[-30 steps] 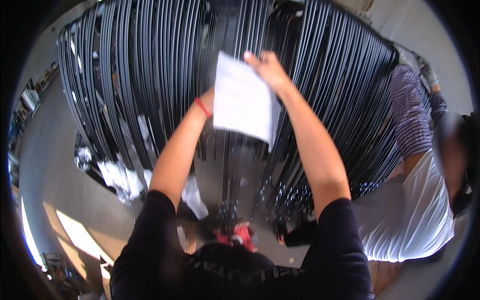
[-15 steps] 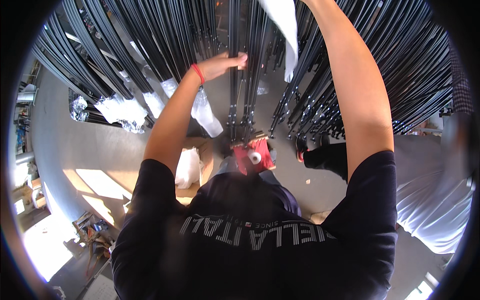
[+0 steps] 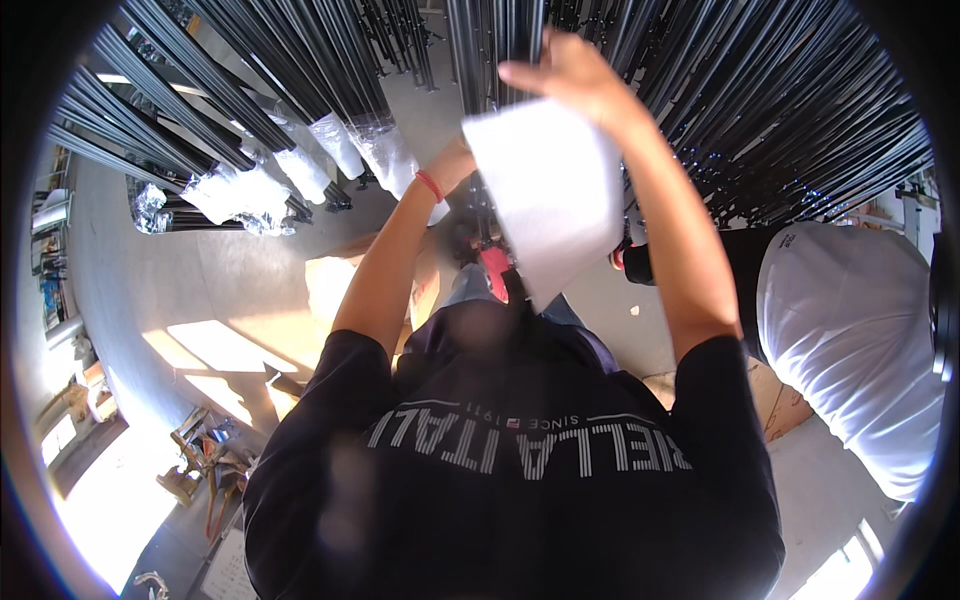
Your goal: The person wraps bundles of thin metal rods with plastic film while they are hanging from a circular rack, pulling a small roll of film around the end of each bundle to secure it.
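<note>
A white, thin sheet or bag (image 3: pixel 550 190), blurred by motion, hangs in front of a bundle of black rods (image 3: pixel 480 45). My right hand (image 3: pixel 575 85) is at the sheet's upper edge, close to the rods, with thumb and fingers apart. On the sheet's left side is my left hand (image 3: pixel 453 165), a red band round its wrist. Its fingers are hidden behind the sheet and rods, so I cannot see what they hold. Below the sheet, a red object (image 3: pixel 494 272) shows partly at the lower end of the rods.
Several rod bundles with clear plastic-wrapped ends (image 3: pixel 240 215) hang at the left. More black rods (image 3: pixel 760 120) crowd the right. An open cardboard box (image 3: pixel 330 285) stands left of my legs. A person in a white shirt (image 3: pixel 850 330) is close at my right.
My right hand has come nearer from the far edge, and the white sheet now covers part of the rods. My left hand has shifted nearer and a little right.
</note>
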A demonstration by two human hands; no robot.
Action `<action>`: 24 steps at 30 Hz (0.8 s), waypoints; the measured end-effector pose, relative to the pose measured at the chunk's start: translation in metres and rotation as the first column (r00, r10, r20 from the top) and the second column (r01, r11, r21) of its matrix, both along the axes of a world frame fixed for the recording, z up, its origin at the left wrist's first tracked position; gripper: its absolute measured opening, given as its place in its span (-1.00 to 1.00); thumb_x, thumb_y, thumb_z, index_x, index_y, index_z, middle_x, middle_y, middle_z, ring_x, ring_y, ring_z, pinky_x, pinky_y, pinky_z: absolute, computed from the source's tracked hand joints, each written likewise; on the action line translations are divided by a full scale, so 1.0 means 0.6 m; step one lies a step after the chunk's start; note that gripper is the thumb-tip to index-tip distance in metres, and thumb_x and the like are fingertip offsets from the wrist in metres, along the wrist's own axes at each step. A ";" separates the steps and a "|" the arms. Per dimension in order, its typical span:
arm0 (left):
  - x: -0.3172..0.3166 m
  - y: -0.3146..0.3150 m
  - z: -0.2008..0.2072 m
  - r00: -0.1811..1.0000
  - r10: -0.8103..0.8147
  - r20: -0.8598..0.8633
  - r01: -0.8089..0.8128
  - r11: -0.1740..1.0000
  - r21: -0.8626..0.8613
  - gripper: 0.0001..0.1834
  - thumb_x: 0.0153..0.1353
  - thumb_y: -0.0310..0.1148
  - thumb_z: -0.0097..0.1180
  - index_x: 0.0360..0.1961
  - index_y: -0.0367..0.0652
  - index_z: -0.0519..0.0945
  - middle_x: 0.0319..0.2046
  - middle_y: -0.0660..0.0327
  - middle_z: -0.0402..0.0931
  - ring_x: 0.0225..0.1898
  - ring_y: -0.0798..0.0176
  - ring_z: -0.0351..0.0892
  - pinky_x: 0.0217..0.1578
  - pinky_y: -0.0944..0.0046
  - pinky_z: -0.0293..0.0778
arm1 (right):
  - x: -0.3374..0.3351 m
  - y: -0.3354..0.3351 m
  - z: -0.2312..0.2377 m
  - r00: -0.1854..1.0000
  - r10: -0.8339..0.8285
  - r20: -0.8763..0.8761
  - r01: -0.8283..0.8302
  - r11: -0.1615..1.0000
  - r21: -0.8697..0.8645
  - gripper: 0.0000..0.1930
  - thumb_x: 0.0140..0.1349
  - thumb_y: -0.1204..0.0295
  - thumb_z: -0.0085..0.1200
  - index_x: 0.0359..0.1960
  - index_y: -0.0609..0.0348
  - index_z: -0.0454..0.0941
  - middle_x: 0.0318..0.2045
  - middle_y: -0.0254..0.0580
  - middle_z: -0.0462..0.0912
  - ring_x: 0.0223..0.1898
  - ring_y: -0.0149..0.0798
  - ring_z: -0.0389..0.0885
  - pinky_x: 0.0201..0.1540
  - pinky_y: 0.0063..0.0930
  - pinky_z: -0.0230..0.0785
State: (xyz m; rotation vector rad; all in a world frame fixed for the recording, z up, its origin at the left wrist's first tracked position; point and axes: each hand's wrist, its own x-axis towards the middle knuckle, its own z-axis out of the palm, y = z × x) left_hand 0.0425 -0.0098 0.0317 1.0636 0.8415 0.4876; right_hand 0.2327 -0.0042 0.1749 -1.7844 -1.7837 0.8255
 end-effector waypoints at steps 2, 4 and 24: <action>-0.006 0.002 -0.035 0.999 -0.027 0.046 0.030 0.997 -0.071 -0.68 0.04 -0.33 0.10 -0.18 -0.26 0.50 -0.32 0.23 0.52 -0.26 0.39 0.46 -0.16 0.37 0.35 | -0.014 -0.053 -0.053 0.993 -0.048 -0.108 0.048 0.999 -0.002 -0.68 -0.07 0.26 0.17 -0.46 0.31 0.47 -0.60 0.05 0.54 -0.56 -0.15 0.57 -0.42 -0.37 0.40; 0.001 -0.005 -0.005 0.986 -0.152 -0.065 0.154 0.987 0.037 -0.71 0.04 -0.34 0.11 -0.22 -0.27 0.53 -0.33 0.24 0.53 -0.27 0.42 0.47 -0.17 0.38 0.36 | -0.019 -0.088 -0.101 0.988 -0.100 -0.122 0.102 0.995 0.012 -0.77 -0.02 0.35 0.11 -0.55 0.32 0.47 -0.63 -0.04 0.54 -0.56 -0.20 0.56 -0.42 -0.37 0.37; -0.021 -0.050 0.021 0.999 0.002 0.054 -0.008 0.993 0.115 -0.65 -0.07 -0.36 0.24 -0.24 -0.29 0.51 -0.35 0.29 0.49 -0.29 0.44 0.41 -0.25 0.43 0.35 | -0.022 -0.084 -0.132 0.892 0.156 -0.425 -0.248 0.954 -0.170 -0.83 0.02 0.51 0.09 -0.38 0.40 0.53 -0.56 -0.20 0.57 -0.50 -0.45 0.47 -0.39 -0.53 0.34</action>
